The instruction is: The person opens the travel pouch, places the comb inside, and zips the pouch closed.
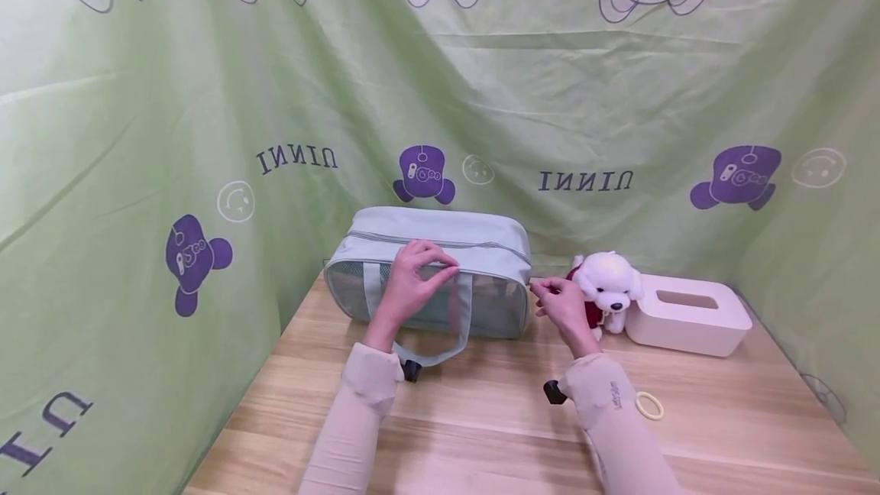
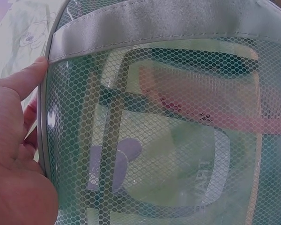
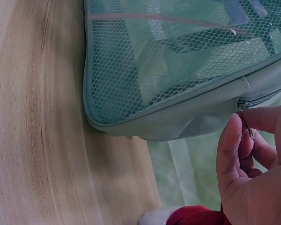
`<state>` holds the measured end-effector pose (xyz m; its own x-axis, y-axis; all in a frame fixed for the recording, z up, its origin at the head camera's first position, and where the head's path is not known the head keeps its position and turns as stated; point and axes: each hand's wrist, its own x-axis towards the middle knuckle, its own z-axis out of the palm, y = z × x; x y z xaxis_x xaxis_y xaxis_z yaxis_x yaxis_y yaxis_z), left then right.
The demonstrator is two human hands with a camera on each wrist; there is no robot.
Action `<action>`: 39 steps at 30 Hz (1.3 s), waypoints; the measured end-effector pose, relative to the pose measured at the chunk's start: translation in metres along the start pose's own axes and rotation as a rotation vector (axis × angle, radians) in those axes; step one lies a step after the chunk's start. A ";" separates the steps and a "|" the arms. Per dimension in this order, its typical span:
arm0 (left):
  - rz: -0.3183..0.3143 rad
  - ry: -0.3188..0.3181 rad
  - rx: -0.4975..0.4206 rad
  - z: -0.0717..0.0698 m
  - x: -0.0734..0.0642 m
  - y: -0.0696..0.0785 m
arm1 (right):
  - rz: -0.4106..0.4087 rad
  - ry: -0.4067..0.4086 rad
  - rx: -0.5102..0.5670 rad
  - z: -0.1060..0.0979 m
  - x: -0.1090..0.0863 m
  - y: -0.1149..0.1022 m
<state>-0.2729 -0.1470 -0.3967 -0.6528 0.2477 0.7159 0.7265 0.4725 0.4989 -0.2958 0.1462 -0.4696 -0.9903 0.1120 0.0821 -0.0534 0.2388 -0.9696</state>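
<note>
A pale grey-green travel bag (image 1: 498,304) with see-through mesh sides stands on the wooden table, its handle (image 1: 465,304) hanging down the front. Along its top runs a zipper (image 1: 412,241), closed along its visible length. My left hand (image 1: 412,273) holds the bag's upper front edge; the left wrist view shows the thumb side at the piping (image 2: 43,117) and other fingers behind it. At the bag's right end, my right hand (image 1: 560,304) pinches the zipper pull (image 3: 250,132) between thumb and fingers. Through the mesh, a pinkish band (image 2: 215,119) shows.
Right of the bag sits a white plush dog (image 1: 608,281) in red clothing, close behind my right hand. Beside it stands a white tissue box (image 1: 687,327). A pale yellow ring (image 1: 649,406) lies near my right sleeve. Green printed curtain (image 1: 522,113) surrounds the table.
</note>
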 end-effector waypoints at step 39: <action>0.011 -0.110 0.254 -0.031 -0.008 0.016 | -0.231 -0.016 -0.237 -0.044 -0.044 -0.055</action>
<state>-0.2491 -0.1680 -0.3792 -0.6747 0.3378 0.6563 0.6657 0.6626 0.3433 -0.2437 0.1703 -0.4094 -0.9574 0.0139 0.2886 -0.2478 0.4741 -0.8449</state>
